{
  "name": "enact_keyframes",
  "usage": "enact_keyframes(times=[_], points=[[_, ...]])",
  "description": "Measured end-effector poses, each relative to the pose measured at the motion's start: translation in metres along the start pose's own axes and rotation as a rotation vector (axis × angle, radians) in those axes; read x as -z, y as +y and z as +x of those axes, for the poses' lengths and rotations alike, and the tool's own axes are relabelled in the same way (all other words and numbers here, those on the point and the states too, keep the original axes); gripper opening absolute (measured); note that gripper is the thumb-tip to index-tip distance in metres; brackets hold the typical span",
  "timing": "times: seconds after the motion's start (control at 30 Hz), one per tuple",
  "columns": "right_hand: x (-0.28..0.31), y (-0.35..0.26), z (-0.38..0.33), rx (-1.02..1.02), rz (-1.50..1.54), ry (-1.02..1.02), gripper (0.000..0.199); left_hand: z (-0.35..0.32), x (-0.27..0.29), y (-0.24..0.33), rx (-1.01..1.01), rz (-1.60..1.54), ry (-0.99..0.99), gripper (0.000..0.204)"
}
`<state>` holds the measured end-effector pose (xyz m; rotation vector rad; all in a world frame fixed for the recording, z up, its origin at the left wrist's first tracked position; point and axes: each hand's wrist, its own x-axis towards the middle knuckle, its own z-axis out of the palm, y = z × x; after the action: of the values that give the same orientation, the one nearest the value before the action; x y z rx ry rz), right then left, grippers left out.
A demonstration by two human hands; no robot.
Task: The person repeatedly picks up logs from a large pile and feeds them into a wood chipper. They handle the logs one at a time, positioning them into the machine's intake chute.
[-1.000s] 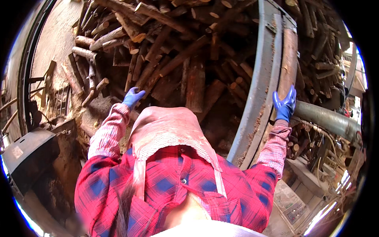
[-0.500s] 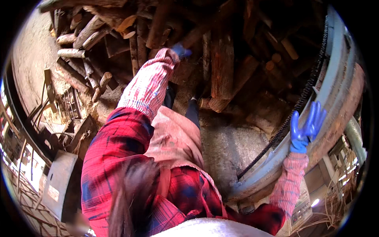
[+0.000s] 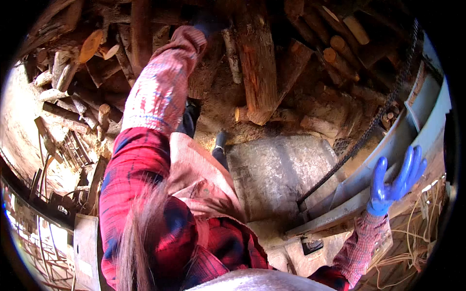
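Note:
My left arm, in a red plaid sleeve, stretches up into a heap of split logs. My left hand point(image 3: 208, 22) in its blue glove sits in deep shadow at the top, right beside a thick reddish log point(image 3: 255, 63); its grip is hidden. My right hand point(image 3: 394, 184), also blue-gloved, is spread wide with fingers apart at the edge of a curved grey metal beam point(image 3: 388, 140) and holds nothing.
A chain point(image 3: 369, 128) runs along the beam's inner side. Below the logs lies a grey dusty slab point(image 3: 281, 169). More cut logs point(image 3: 73, 77) pile up at the left. Pale straw-like strands point(image 3: 417, 233) lie beyond the beam at the lower right.
My left arm has reached farther up into the log heap. My right hand, wrapped on the beam a second ago, is now off it with fingers spread. The view has tilted.

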<state>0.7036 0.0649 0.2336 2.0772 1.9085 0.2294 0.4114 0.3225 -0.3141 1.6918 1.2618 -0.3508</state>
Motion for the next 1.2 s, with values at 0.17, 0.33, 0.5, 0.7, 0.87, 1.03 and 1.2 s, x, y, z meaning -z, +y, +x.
enact_keyframes(times=[0.17,0.33,0.5,0.7,0.87,1.03,1.2], points=[[0.007,-0.010,-0.002,-0.057,0.069,0.070,0.058,-0.138,0.035,0.030,-0.130,-0.608,-0.257,0.063],[0.016,-0.009,-0.013,-0.089,-0.025,0.075,0.056,-0.293,0.076,0.065,-0.095,-1.281,-0.503,0.049],[0.011,-0.124,-0.029,-0.107,0.773,0.220,0.089,-0.350,0.132,0.148,-0.193,-1.311,-0.446,0.041],[0.054,-0.141,-0.061,-0.437,2.017,0.374,0.101,-0.431,0.196,0.370,-0.979,-0.834,-0.322,0.065],[0.113,0.053,-0.003,-0.097,1.830,0.802,0.077,-0.511,0.213,0.473,-1.237,-0.740,-0.028,0.068],[0.152,0.246,0.078,-0.268,0.993,0.839,0.089,-0.481,0.164,0.437,-0.948,-0.904,-0.299,0.059],[0.092,0.258,0.108,-0.611,0.480,0.376,0.103,-0.450,0.143,0.307,-0.554,-0.689,-0.045,0.051]])
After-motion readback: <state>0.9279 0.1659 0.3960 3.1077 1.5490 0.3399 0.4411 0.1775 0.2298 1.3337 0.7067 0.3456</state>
